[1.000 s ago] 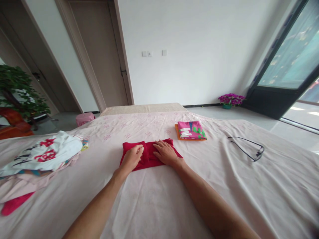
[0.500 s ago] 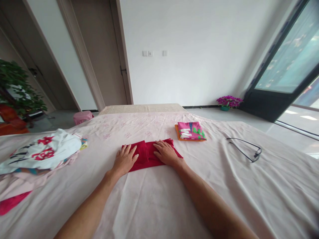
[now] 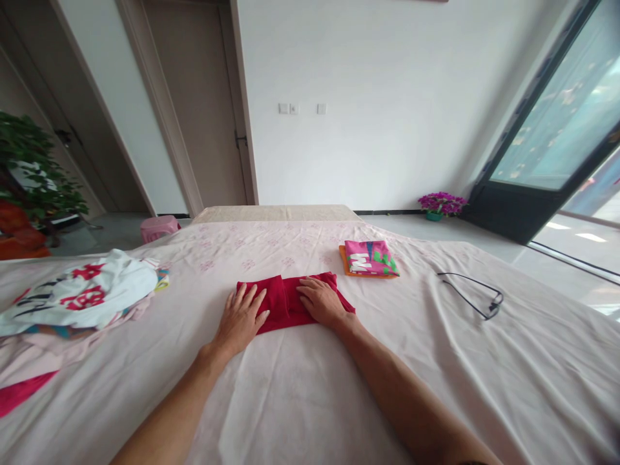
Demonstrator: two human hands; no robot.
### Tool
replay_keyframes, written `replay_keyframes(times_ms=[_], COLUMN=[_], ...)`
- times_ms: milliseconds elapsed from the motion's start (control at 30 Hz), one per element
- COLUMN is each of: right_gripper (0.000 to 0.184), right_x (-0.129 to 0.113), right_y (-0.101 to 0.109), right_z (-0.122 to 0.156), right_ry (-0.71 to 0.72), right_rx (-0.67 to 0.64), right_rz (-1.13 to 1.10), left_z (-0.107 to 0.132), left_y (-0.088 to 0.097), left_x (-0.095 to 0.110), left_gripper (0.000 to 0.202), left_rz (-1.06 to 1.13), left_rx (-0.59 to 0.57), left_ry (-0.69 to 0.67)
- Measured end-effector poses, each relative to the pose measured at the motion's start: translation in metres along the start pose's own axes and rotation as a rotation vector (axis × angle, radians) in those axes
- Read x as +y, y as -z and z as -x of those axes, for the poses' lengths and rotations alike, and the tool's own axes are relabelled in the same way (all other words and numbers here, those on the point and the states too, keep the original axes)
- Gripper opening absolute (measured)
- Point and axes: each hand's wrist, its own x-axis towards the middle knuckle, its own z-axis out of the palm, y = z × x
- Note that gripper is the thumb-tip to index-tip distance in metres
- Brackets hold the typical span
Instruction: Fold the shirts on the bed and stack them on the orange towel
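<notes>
A red piece of clothing [image 3: 277,298] lies folded into a wide strip on the pale pink sheet [image 3: 300,400], with a fold edge running down its middle. My left hand [image 3: 241,318] rests on its left end, fingers spread. Across its right half lies my right hand [image 3: 320,301], palm down with the fingers stretched out. Neither hand grips the cloth. Just beyond my right hand sits a small folded stack [image 3: 372,258], pink with green and white print on top and orange beneath.
Loose clothes [image 3: 82,294], white with red print uppermost, are heaped at the left. Black-framed glasses [image 3: 491,303] lie on the sheet at the right. Past the far edge are a pink stool [image 3: 159,227], purple flowers [image 3: 442,203] in a green pot and a closed door [image 3: 194,110].
My left hand has slid slightly toward me and left at the red cloth's edge. My right hand stays nearly in place. The camera view has tilted up a little.
</notes>
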Motion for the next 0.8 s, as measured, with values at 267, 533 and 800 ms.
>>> replay_keyframes(times_ms=[267, 533, 800], right_gripper=[0.045, 0.061, 0.052], right_x=[0.013, 0.027, 0.024], right_y=[-0.008, -0.018, -0.014], right_z=[-0.001, -0.004, -0.002], right_ry=[-0.077, -0.121, -0.187], right_rx=[0.171, 0.261, 0.269], right_rz=[-0.174, -0.264, -0.254], left_z=[0.000, -0.001, 0.000], left_y=[-0.006, -0.004, -0.006], left_x=[-0.006, -0.005, -0.007], left_gripper=[0.051, 0.050, 0.051], left_rz=[0.103, 0.130, 0.117], left_rx=[0.067, 0.052, 0.043], left_ry=[-0.029, -0.013, -0.015])
